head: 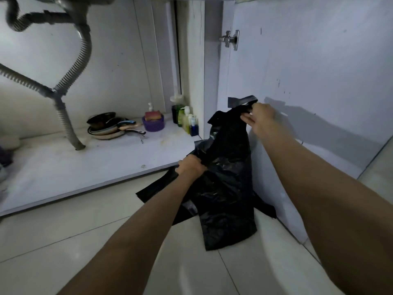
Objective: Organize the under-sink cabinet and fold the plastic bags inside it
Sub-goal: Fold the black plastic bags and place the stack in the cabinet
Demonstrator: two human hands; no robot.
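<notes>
Your right hand (260, 119) pinches the crumpled black plastic bag's (225, 177) handle, your left hand (191, 167) grips its side; flatten it next, I'd say.

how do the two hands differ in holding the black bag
The left hand grips the black bag low, at its bunched middle; the right hand pinches its top handle. The left hand is near the cabinet floor, the right hand by the door. Both hold one bag.
</notes>
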